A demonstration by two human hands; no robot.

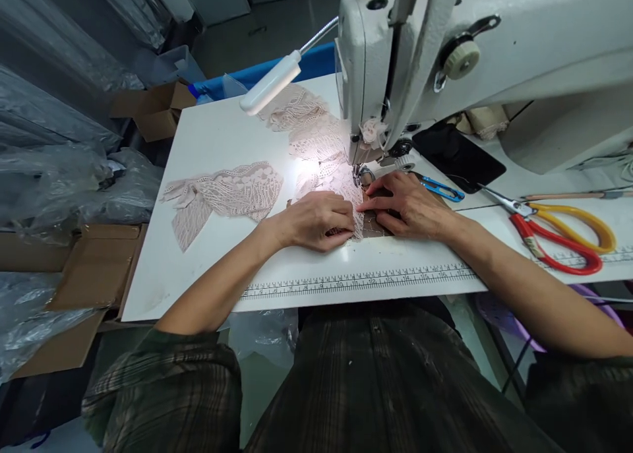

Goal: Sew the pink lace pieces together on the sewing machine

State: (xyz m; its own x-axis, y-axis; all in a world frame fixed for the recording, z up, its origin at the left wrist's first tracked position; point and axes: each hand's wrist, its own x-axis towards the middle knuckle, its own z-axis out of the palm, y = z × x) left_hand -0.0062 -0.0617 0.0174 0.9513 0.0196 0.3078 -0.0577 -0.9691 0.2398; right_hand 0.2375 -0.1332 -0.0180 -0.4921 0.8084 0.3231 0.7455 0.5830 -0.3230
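Observation:
My left hand (pixel 316 219) lies knuckles-up on a strip of pale pink lace (pixel 332 184), fingers curled and pressing it against the white table (pixel 208 143). My right hand (pixel 406 206) rests beside it with fingers stretched flat, holding down the lace and a brown piece (pixel 374 225) just in front of the presser foot (pixel 364 174) of the white sewing machine (pixel 445 57). The two hands nearly touch at the fingertips. The lace runs on under the needle and away behind the machine.
A second piece of lace (pixel 222 196) lies at the left of the table. Blue thread snips (pixel 442 189), red and yellow scissors (pixel 558 232) and a black phone (pixel 457 155) lie to the right. A lamp (pixel 271 82) lights the needle area. Cardboard boxes (pixel 96 268) and plastic bags stand at the left.

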